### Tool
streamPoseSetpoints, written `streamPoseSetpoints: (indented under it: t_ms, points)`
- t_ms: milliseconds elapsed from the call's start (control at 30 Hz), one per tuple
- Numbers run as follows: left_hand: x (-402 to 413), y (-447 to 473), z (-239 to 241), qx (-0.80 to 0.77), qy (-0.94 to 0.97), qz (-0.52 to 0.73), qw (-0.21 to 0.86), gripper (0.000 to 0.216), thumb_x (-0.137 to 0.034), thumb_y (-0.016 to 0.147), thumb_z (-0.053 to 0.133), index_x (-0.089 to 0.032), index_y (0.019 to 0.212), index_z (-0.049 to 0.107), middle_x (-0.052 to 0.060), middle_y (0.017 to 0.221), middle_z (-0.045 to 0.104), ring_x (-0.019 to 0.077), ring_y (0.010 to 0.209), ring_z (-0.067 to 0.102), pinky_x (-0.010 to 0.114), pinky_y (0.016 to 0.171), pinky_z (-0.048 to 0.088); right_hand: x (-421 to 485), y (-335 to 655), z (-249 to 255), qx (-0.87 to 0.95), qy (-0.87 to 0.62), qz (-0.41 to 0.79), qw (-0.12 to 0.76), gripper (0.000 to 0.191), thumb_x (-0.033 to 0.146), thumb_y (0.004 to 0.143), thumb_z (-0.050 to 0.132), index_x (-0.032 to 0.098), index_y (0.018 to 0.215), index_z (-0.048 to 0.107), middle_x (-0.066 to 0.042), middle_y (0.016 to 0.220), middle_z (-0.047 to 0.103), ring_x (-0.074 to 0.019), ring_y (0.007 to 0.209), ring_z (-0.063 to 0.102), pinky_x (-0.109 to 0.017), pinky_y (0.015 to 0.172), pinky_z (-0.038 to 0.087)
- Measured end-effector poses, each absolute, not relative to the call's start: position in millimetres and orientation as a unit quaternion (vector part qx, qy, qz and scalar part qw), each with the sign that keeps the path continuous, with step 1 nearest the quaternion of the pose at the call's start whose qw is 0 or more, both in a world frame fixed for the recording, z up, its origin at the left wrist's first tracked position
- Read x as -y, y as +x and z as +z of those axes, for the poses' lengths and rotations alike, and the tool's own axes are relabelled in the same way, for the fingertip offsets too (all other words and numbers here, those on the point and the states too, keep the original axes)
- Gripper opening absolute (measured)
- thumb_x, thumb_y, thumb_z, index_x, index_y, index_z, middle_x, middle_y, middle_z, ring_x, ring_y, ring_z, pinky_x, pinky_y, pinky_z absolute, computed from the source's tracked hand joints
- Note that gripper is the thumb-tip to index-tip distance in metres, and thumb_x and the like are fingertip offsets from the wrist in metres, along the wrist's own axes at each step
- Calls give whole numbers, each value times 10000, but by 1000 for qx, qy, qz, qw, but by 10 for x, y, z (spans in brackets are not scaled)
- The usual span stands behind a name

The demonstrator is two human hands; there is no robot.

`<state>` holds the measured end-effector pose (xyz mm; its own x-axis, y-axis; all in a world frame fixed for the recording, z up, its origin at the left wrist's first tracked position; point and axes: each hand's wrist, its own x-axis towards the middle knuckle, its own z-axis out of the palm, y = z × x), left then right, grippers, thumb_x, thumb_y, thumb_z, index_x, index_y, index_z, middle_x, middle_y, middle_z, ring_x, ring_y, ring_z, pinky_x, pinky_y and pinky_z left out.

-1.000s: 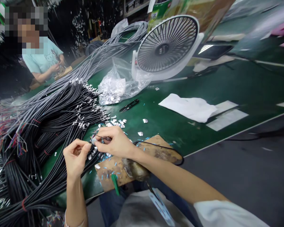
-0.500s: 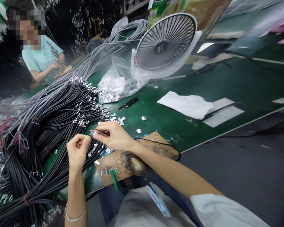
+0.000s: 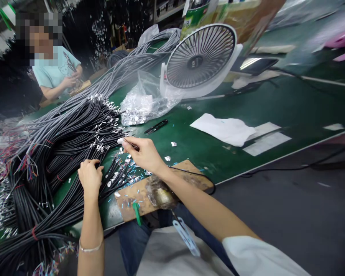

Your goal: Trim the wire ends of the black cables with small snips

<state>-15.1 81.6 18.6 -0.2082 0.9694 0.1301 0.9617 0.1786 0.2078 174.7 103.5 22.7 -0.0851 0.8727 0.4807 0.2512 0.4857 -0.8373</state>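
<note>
My left hand [image 3: 90,179] rests over the bundle of thin black cables [image 3: 71,153], thumb and forefinger slightly apart; its other fingertips are hidden. My right hand [image 3: 143,152] is closed on slim dark tweezers [image 3: 132,144], beside the silvery stripped cable ends [image 3: 99,145]. A white cover [image 3: 120,141] sits on a fingertip of that hand. Below my hands several cable ends with coloured wires [image 3: 112,170] fan out among foil scraps [image 3: 112,178] and small blue bits of sleeve.
A stained wooden board [image 3: 189,174] lies at the table edge with a green clip [image 3: 137,212]. Beyond are black thread snips [image 3: 156,126], a plastic bag of foil scraps [image 3: 140,107], a white fan [image 3: 201,61] and white cloth [image 3: 221,128]. A co-worker [image 3: 56,74] sits at far left.
My left hand has loosened from a pinch and moved slightly left and down onto the black cables. My right hand, with the tweezers, has shifted right and away from it, uncovering the fanned wire ends.
</note>
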Motion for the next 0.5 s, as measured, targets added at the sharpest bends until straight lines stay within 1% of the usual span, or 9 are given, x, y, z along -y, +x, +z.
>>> streamPoseSetpoints:
  t_ms: [67,167,300,333,400,500]
  points:
    - [-810,-94,171,-771,628,104,11,151,-195,763,593,-168,868,697,161,948,657,356,1002,557,448,817,409,-1041,1738,217,691,-415,292,516,246,246,898,476,155,752,652,18,568,564,-88,488,423,-214,536,340]
    - [-782,-36,158,-781,616,100,15,136,-190,783,544,-152,819,670,178,884,656,355,898,592,451,756,417,-1054,1732,198,709,-414,302,485,212,234,900,488,164,780,649,26,561,563,-91,483,438,-212,548,338]
    - [-778,-68,129,-782,604,144,53,131,-203,777,511,-159,739,628,167,803,661,343,808,620,454,722,426,-1056,1715,182,729,-405,304,461,234,198,902,485,164,731,641,26,550,557,-96,493,456,-211,559,335]
    - [-789,-92,120,-777,604,163,71,128,-205,772,510,-156,728,621,160,776,662,333,792,627,447,721,433,-1054,1708,179,733,-404,304,456,242,192,902,484,161,720,640,24,549,557,-96,494,457,-213,560,333]
    - [-819,-143,107,-756,608,211,120,129,-214,768,509,-145,749,617,131,725,664,283,745,642,398,711,457,-1044,1686,167,741,-401,305,445,228,172,895,491,154,734,651,18,553,568,-97,495,463,-215,560,330]
    - [-850,-180,118,-713,606,300,187,255,-287,802,469,-115,910,623,83,702,666,193,659,638,299,640,479,-1015,1632,142,756,-385,311,428,148,123,846,544,161,802,681,10,604,623,-97,515,494,-209,557,334]
